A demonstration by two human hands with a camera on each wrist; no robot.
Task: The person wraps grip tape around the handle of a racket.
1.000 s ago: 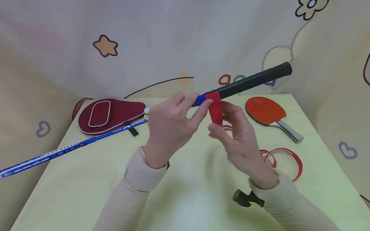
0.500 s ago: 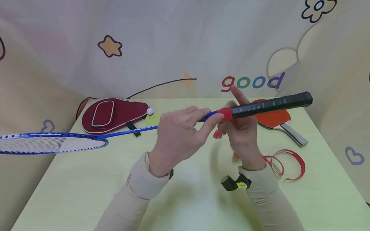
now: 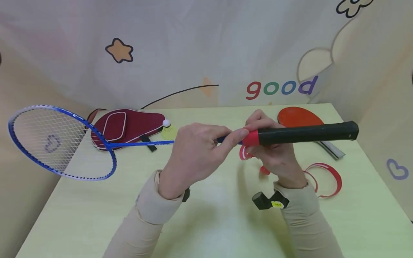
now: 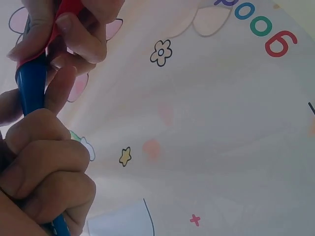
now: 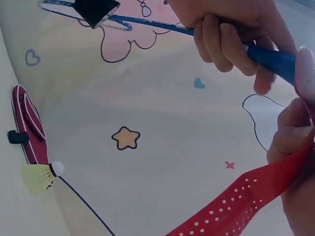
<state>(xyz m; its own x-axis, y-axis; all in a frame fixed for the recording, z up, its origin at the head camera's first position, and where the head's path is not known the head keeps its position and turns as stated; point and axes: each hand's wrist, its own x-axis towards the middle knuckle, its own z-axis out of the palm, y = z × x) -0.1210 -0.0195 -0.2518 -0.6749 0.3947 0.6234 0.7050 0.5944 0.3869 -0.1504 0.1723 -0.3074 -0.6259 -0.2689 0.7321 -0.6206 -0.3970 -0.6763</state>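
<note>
A blue badminton racket (image 3: 145, 144) is held level above the table, head to the left, black handle (image 3: 306, 133) to the right. My left hand (image 3: 196, 154) grips it round the shaft and the blue cone, its thumb pressing on red grip tape (image 3: 251, 138) wrapped at the handle's start. Behind and below the handle, my right hand (image 3: 279, 159) pinches the tape; the handle hides part of its fingers. From those fingers a loose, perforated length of tape (image 5: 236, 196) hangs down in the right wrist view.
Curled red strips (image 3: 332, 175) lie on the table (image 3: 209, 229) at right. An orange-red table tennis bat (image 3: 300, 116) rests behind the handle. At back left are a maroon bat case (image 3: 138, 123) and a yellow shuttlecock (image 3: 167, 132). A printed curtain (image 3: 180, 53) stands behind.
The racket has tipped from slanting up rightward to about level, its head swinging into view. The tape has gone round the handle's start, and my right hand has moved behind it.
</note>
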